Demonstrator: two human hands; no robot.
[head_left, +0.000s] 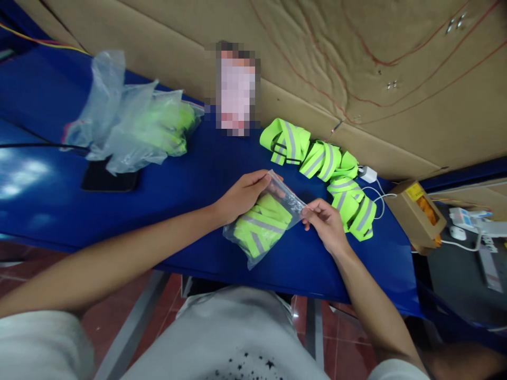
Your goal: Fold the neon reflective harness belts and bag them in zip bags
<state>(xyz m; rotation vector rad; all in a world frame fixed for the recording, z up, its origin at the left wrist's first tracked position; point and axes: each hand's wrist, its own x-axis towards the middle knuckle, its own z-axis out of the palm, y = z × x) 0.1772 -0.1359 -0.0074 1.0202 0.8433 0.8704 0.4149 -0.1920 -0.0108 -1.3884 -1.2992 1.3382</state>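
At the centre of the frame a clear bag (pixel 264 224) with a folded yellow-green reflective band inside lies on the blue bench (pixel 190 174). The left hand (pixel 241 196) pinches the bag's upper corner; the right hand (pixel 325 222) pinches its right edge. More loose bands (pixel 325 169) lie just beyond, toward the upper right.

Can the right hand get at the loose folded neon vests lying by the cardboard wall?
Probably yes. The right hand pinches the bagged vest's corner, and the loose folded vests lie just beyond it on the blue table with nothing between; it must drop its grip first.
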